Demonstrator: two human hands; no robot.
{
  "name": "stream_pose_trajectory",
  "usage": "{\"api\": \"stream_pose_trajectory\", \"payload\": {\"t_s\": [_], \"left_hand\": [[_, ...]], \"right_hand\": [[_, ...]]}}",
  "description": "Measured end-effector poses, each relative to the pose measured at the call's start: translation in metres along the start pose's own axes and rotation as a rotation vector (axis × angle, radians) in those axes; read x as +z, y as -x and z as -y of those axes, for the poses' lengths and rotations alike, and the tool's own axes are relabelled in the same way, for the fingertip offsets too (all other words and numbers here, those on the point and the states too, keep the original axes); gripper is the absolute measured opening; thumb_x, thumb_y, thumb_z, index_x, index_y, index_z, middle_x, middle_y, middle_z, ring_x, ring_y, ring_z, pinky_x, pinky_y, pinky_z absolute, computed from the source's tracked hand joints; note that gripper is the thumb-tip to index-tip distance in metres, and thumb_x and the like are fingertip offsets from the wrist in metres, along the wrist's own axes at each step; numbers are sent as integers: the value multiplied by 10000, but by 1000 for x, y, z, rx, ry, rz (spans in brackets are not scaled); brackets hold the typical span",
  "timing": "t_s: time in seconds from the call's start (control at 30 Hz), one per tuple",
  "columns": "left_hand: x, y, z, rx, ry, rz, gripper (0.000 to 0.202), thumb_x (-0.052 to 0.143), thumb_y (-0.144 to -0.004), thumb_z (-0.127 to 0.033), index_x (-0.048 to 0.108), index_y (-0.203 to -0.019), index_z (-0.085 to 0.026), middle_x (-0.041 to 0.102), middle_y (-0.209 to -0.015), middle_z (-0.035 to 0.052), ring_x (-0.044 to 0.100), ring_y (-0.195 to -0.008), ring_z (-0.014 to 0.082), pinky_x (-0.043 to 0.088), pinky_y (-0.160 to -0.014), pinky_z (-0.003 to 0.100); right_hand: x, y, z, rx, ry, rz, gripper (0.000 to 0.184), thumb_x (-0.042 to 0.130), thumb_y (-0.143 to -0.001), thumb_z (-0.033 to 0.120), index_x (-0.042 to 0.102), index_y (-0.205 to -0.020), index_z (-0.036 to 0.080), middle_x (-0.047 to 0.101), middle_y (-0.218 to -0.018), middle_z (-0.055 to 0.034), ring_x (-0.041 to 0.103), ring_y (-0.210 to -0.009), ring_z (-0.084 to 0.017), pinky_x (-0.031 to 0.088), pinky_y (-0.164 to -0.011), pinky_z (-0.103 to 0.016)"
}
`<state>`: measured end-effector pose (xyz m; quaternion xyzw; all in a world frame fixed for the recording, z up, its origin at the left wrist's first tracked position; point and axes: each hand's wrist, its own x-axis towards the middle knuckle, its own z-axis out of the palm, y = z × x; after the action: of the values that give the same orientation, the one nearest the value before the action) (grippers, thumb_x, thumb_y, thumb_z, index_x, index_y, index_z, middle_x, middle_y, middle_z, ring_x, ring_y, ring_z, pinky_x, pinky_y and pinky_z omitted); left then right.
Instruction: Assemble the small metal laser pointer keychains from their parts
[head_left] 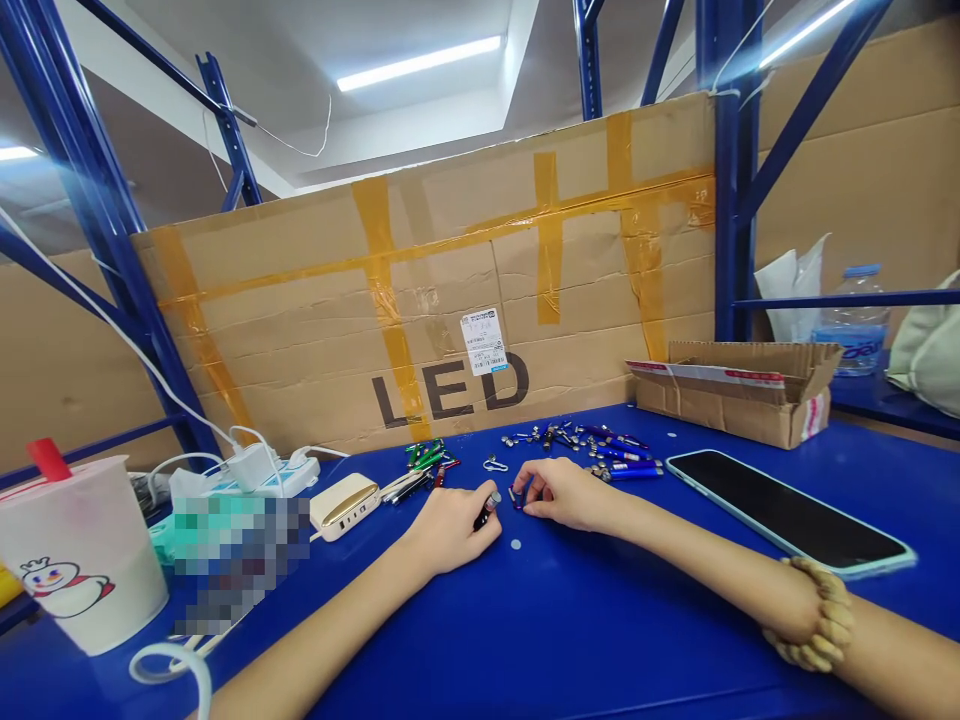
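On the glossy blue bench top, nearest the viewer, two bare forearms reach in from the lower edge. The left hand is closed, its thumb and fingers clamped on a dark cylindrical pen-like body with a metal tip projecting past the fingertips. The right hand lies just beside it, apart from the left, its fingertips pinched on a slim blue tube. A bracelet of rounded tan beads encircles the right wrist, and a small pale disc lies on the bench just below the hands.

Farther along the bench lie loose metal-capped blue cylinders, a cluster of green and black cylinders, and a small wire clip. To the right rests a smartphone with a dark glass face and pale blue case; to the left are a cream and gold power bank, a white power strip, and a translucent plastic cup with a red stopper. A pixelated patch hides whatever lies beside the cup. At the bench's far edge stand an open corrugated cardboard box and a large carton, bound with orange tape and printed "LED", against blue steel shelving.
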<state>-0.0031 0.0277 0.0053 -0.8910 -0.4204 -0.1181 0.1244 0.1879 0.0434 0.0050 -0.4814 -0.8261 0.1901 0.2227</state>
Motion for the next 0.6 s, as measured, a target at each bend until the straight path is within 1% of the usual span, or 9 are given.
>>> {"api": "stream_pose_trajectory", "payload": {"t_s": [0.2,0.3,0.37,0.47,0.53,0.6], "left_hand": [[0,0,1,36,29,12,90,390,-792,-225,477,-795,-205,610,-621,-28,589,-581,132,310,-503,214],[0,-1,1,38,19,11,101,385,-798,-230,482,-782,-203,615,-633,-24,590,-586,133,320,-505,216],[1,-1,1,36,5,11,117,379,-802,-235,487,-773,-203,618,-638,-20,589,-586,135,321,-503,218],[1,-1,2,30,-15,11,135,374,-803,-243,498,-768,-201,626,-648,-15,590,-591,139,317,-502,218],[2,-1,2,27,-20,12,143,377,-801,-245,507,-767,-199,636,-661,-10,594,-603,141,321,-510,218],[1,-1,1,23,-22,12,150,380,-799,-246,516,-759,-195,643,-674,-6,597,-608,142,322,-513,219]], "right_hand": [[7,2,7,-15,-36,27,236,614,-687,206,621,-922,195,674,-754,-6,614,-684,-125,432,-597,-206],[7,4,12,-36,-23,9,215,608,-688,204,646,-900,203,674,-771,-4,606,-690,-121,419,-600,-208],[5,6,16,-60,29,-23,185,590,-694,198,664,-864,206,671,-767,-1,595,-678,-117,402,-585,-210],[3,9,21,-66,106,-113,169,564,-707,201,681,-828,213,667,-758,3,576,-661,-115,383,-565,-218],[1,9,22,-81,107,-216,163,562,-719,210,682,-828,221,663,-784,8,569,-674,-111,393,-585,-224],[0,9,22,-146,80,-331,152,560,-742,227,677,-839,227,655,-817,11,563,-697,-102,411,-618,-223]]}}
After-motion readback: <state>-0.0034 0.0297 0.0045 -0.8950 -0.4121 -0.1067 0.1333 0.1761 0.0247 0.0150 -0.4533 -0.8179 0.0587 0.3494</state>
